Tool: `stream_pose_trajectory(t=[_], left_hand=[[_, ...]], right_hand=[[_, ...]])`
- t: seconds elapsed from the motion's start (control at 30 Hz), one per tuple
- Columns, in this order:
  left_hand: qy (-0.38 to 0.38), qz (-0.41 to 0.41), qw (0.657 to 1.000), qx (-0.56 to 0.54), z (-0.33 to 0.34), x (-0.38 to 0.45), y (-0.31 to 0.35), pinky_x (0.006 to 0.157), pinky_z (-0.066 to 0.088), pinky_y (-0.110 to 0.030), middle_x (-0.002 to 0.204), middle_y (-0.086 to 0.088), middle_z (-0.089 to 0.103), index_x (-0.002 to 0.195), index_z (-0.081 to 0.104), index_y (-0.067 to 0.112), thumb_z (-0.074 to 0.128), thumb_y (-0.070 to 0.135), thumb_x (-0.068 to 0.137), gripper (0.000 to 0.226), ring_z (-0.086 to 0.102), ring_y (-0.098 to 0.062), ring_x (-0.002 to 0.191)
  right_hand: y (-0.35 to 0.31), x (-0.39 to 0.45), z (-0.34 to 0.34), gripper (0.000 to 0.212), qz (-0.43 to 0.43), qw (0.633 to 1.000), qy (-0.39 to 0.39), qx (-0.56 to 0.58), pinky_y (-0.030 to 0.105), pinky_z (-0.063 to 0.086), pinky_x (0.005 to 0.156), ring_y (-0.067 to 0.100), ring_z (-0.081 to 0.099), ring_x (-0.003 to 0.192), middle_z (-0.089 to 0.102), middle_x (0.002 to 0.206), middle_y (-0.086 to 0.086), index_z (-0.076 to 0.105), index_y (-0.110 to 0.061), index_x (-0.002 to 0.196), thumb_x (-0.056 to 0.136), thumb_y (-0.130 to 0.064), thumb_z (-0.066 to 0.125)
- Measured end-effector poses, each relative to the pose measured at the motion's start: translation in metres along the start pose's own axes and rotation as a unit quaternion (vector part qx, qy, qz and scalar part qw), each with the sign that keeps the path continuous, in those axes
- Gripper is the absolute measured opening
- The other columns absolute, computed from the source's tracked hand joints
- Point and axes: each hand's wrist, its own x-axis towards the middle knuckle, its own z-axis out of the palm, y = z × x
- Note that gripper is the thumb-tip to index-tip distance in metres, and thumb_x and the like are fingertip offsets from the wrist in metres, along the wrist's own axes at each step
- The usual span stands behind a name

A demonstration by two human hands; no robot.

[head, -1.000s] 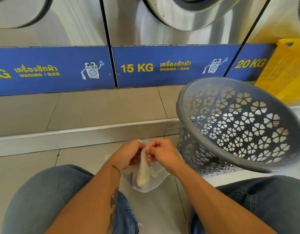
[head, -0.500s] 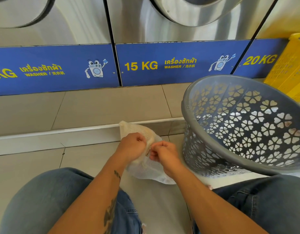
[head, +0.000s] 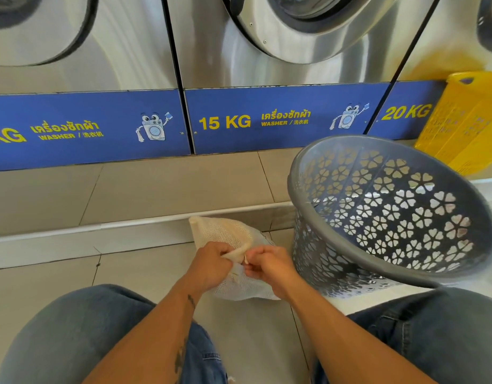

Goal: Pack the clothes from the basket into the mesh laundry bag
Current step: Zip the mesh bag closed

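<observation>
A cream mesh laundry bag (head: 222, 231) lies bulging on the tiled floor between my knees. My left hand (head: 210, 263) grips the bag's bunched edge. My right hand (head: 269, 266) pinches the same edge just beside it, fingers closed on a small tab or cord end. A round grey plastic basket (head: 317, 162) with flower-shaped cut-outs stands tilted toward me on the right, close to my right hand. No clothes show inside the basket. What the bag holds is hidden by the mesh.
A row of steel washers with blue "15 KG" and "20 KG" panels (head: 281, 120) stands on a raised tiled step (head: 156, 187) ahead. A yellow plastic crate (head: 466, 120) sits at far right. My knees in jeans (head: 73, 333) frame the floor.
The bag went from hanging folded between my hands to lying spread out on the floor toward the step. Both hands stayed together on its edge.
</observation>
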Motion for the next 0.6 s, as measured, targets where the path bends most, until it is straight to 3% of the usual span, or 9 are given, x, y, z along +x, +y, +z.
stream_pose_trajectory(t=[0.17, 0.27, 0.5, 0.6], left_hand=[[-0.054, -0.013, 0.998, -0.026, -0.005, 0.003, 0.000, 0.065, 0.044, -0.032, 0.081, -0.014, 0.069, 0.075, 0.071, 0.016, 0.058, 0.004, 0.077, 0.018, 0.060, -0.022, 0.074], [-0.066, -0.013, 0.996, -0.054, -0.012, 0.002, 0.004, 0.068, 0.043, -0.031, 0.077, -0.009, 0.066, 0.079, 0.073, 0.012, 0.056, -0.001, 0.081, 0.022, 0.058, -0.020, 0.075], [-0.074, 0.003, 0.997, -0.030, -0.027, -0.011, 0.018, 0.068, 0.041, -0.024, 0.098, -0.010, 0.069, 0.105, 0.072, 0.008, 0.049, 0.004, 0.095, 0.026, 0.057, -0.014, 0.084], [-0.072, 0.008, 0.997, -0.016, -0.025, -0.016, 0.017, 0.070, 0.042, -0.024, 0.095, -0.007, 0.069, 0.099, 0.071, 0.011, 0.049, 0.006, 0.095, 0.024, 0.058, -0.014, 0.085]], right_hand=[[-0.004, -0.002, 0.003, 0.024, -0.044, 0.994, 0.018, -0.096, 0.023, 0.047, 0.052, 0.016, 0.062, 0.065, 0.069, 0.078, 0.009, 0.065, -0.014, 0.074, 0.077, 0.009, 0.070], [-0.013, -0.005, 0.004, 0.028, -0.043, 0.996, -0.007, -0.071, 0.024, 0.042, 0.049, 0.016, 0.057, 0.061, 0.065, 0.071, 0.007, 0.061, -0.015, 0.078, 0.077, 0.012, 0.067], [-0.032, -0.024, 0.001, 0.021, -0.074, 0.988, -0.097, -0.091, 0.027, 0.056, 0.054, 0.017, 0.063, 0.057, 0.070, 0.071, 0.012, 0.069, -0.007, 0.093, 0.082, 0.011, 0.070], [-0.025, -0.032, 0.000, 0.018, -0.074, 0.989, -0.097, -0.084, 0.026, 0.060, 0.058, 0.018, 0.066, 0.061, 0.071, 0.076, 0.014, 0.069, -0.002, 0.096, 0.085, 0.013, 0.068]])
